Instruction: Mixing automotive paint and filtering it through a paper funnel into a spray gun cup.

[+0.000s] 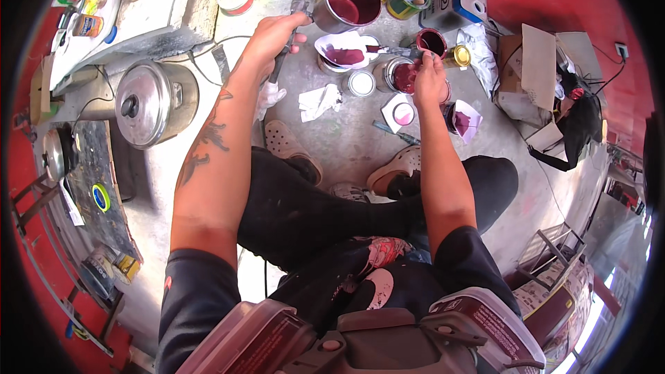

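The fingers (287, 40) of the left hand (273, 38) are clamped around a dark-handled tool (279, 64), its handle running down out of the fist, right beside a large metal tin (350, 3) with dark red paint inside. The right hand (428, 73) has its fingers pinched together on a thin stirring stick (391, 50) that lies level above the small open cans; a small can of maroon paint (404, 75) sits just under that hand, and another small open can (431, 41) stands just beyond it.

All of this rests on the bare concrete floor (346, 138), where the person sits with legs folded. Between the two hands is a white dish (344, 50) holding a pool of the same purplish red. A white round lid (361, 83), a square white lid (401, 112) and crumpled white rags (318, 100) lie close by.

Judging by how things lie, the mixing looks well under way: several cans are already open, their lids are off and set aside, and colour has been poured into the dish and tins. The cans remain uncovered and the stick is not yet put down, so stirring and closing up seem left to do. A lidded steel pot (154, 102) stands well apart on the left.
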Motion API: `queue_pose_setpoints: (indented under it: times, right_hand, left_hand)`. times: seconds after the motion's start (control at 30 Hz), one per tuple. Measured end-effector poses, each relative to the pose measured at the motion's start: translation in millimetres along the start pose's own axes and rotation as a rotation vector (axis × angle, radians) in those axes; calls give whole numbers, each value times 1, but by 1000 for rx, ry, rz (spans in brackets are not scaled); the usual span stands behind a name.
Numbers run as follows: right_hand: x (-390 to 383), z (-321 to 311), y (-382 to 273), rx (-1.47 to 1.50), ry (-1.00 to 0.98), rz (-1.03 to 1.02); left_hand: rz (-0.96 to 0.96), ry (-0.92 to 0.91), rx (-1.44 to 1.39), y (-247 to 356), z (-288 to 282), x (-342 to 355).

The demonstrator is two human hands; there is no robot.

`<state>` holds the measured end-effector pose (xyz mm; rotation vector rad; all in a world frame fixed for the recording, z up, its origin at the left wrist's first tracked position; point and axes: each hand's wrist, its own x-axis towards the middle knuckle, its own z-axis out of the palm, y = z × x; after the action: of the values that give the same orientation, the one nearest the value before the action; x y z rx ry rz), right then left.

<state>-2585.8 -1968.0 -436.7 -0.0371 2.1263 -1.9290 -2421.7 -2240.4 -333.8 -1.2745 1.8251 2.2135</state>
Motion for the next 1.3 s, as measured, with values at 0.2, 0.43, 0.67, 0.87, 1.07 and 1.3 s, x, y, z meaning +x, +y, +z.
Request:
queue_pose_setpoints:
  times: [0.2,0.43,0.67,0.87,1.07,1.3]
  right_hand:
    - [-8,-57,0,280,310,274]
    - [-31,-123,-34,467,364,253]
    - [-62,-165,-113,607,260,62]
    - [-85,-192,-153,676,217,-66]
    - [-107,-195,-173,674,180,-190]
    - [-127,-175,-208,594,118,-293]
  left_hand:
    - [-23,-5,9,0,4,2]
    - [-27,-57,10,-1,13,9]
    - [-76,-175,77,-1,26,3]
    - [-84,-236,112,-4,38,-8]
    - [-63,-318,152,-5,49,-22]
    - [-62,-417,190,-3,61,-30]
